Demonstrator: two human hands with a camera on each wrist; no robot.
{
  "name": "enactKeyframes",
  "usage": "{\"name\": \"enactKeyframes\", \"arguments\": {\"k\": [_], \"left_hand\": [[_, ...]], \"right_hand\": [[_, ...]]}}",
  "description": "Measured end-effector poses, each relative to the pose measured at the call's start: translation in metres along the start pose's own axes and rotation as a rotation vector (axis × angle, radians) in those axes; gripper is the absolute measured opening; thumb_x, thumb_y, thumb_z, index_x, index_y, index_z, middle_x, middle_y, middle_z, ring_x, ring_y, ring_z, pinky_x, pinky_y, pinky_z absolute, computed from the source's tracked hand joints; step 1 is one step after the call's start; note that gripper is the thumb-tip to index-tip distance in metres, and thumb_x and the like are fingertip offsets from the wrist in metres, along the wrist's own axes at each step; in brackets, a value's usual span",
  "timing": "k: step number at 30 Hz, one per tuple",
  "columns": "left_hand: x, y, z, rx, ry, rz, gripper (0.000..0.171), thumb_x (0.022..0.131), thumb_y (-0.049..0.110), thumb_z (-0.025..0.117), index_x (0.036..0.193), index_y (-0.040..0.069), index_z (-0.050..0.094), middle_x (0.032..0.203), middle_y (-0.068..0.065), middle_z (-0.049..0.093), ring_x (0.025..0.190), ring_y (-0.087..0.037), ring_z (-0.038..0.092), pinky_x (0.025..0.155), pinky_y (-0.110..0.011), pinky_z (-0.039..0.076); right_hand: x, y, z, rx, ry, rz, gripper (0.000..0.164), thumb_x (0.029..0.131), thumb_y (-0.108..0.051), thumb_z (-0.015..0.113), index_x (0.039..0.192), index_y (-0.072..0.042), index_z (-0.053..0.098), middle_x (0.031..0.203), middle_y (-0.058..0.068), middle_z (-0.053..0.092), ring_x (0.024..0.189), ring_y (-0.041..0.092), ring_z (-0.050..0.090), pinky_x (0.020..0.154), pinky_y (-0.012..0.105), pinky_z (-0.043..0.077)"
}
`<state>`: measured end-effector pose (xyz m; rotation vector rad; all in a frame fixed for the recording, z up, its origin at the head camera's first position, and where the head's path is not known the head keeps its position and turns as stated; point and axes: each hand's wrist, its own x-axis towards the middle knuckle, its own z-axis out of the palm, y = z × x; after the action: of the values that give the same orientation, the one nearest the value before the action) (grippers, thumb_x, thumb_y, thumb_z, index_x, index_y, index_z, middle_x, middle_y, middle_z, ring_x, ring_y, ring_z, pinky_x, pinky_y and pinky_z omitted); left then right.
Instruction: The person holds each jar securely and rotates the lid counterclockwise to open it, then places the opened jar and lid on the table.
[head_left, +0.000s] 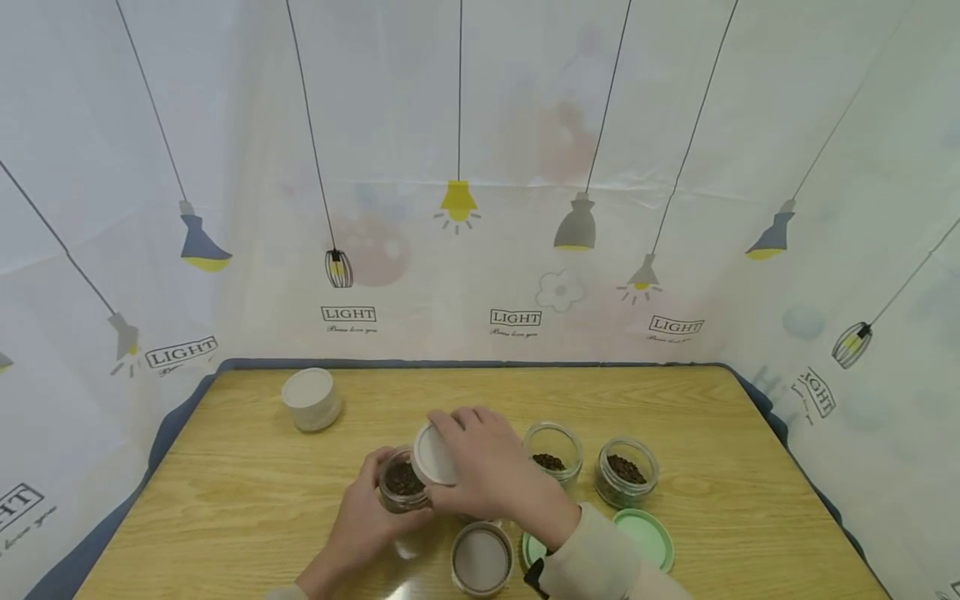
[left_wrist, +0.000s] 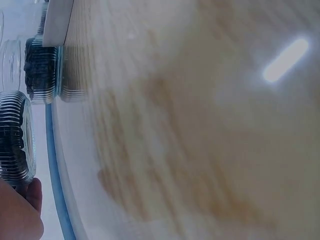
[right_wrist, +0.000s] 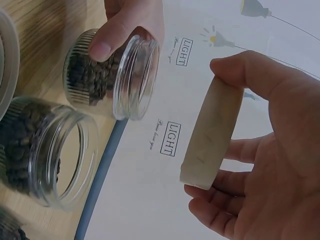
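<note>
My left hand (head_left: 363, 517) grips a ribbed glass jar (head_left: 402, 481), its mouth uncovered and dark beans inside. In the right wrist view the left thumb lies along the side of this jar (right_wrist: 95, 80), near its threaded neck. A round white lid (head_left: 432, 458) is held by its edge in my right hand (head_left: 487, 462), beside the jar's mouth. Seen from the right wrist, the lid (right_wrist: 210, 135) is edge-on between thumb and fingers, apart from the jar. In the left wrist view, only part of the left hand (left_wrist: 20, 210) shows, under the jar (left_wrist: 15, 140).
Two uncovered glass jars, one behind the right hand (head_left: 552, 450) and another farther right (head_left: 627, 472), hold dark beans. A green lid (head_left: 645, 540) lies in front, another partly under the right sleeve. A round pale-topped container (head_left: 482, 560) stands nearest me; a white-topped one (head_left: 311, 400) is back left.
</note>
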<state>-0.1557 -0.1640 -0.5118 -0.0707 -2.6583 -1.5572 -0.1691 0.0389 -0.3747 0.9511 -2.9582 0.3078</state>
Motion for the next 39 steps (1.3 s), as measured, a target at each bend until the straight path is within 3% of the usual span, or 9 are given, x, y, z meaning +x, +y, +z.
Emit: {"name": "enactKeyframes", "arguments": {"k": [8, 15, 23, 30, 39], "left_hand": [[0.001, -0.003, -0.005, -0.012, -0.004, -0.003, 0.095, 0.058, 0.039, 0.093, 0.136, 0.019, 0.042, 0.133, 0.003, 0.060, 0.122, -0.018, 0.056, 0.108, -0.046, 0.040], [0.005, -0.006, -0.012, -0.040, -0.015, 0.008, 0.095, 0.060, 0.038, 0.092, 0.137, 0.019, 0.040, 0.136, 0.000, 0.057, 0.127, -0.024, 0.052, 0.112, -0.055, 0.035], [0.008, -0.010, -0.017, 0.002, -0.040, -0.016, 0.099, 0.061, 0.040, 0.091, 0.140, 0.017, 0.037, 0.137, 0.000, 0.056, 0.129, -0.025, 0.052, 0.112, -0.052, 0.037], [0.006, -0.009, -0.019, 0.015, -0.050, -0.030, 0.096, 0.063, 0.036, 0.091, 0.140, 0.013, 0.037, 0.135, -0.008, 0.056, 0.126, -0.029, 0.053, 0.108, -0.055, 0.039], [0.008, -0.011, -0.019, 0.018, -0.094, -0.047, 0.097, 0.063, 0.035, 0.091, 0.140, 0.011, 0.036, 0.136, -0.007, 0.056, 0.127, -0.028, 0.052, 0.110, -0.053, 0.038]], "right_hand": [[-0.014, 0.009, -0.002, 0.002, 0.033, 0.012, 0.084, 0.077, -0.061, 0.069, 0.144, -0.018, 0.042, 0.129, 0.005, 0.060, 0.120, 0.026, 0.053, 0.106, 0.047, 0.042], [-0.022, 0.011, -0.002, 0.011, 0.053, 0.027, 0.084, 0.077, -0.064, 0.068, 0.142, -0.018, 0.044, 0.127, 0.006, 0.062, 0.117, 0.027, 0.055, 0.106, 0.047, 0.041], [-0.032, 0.010, 0.000, 0.014, 0.070, 0.018, 0.081, 0.076, -0.062, 0.069, 0.139, -0.017, 0.046, 0.122, 0.007, 0.064, 0.112, 0.027, 0.056, 0.097, 0.046, 0.045], [-0.037, 0.011, 0.008, 0.024, 0.035, 0.020, 0.082, 0.077, -0.059, 0.071, 0.141, -0.016, 0.043, 0.127, 0.006, 0.061, 0.115, 0.026, 0.054, 0.098, 0.046, 0.045], [-0.042, 0.008, 0.016, 0.006, 0.013, 0.008, 0.080, 0.076, -0.055, 0.073, 0.139, -0.016, 0.043, 0.128, 0.004, 0.060, 0.115, 0.024, 0.055, 0.097, 0.045, 0.047]]}}
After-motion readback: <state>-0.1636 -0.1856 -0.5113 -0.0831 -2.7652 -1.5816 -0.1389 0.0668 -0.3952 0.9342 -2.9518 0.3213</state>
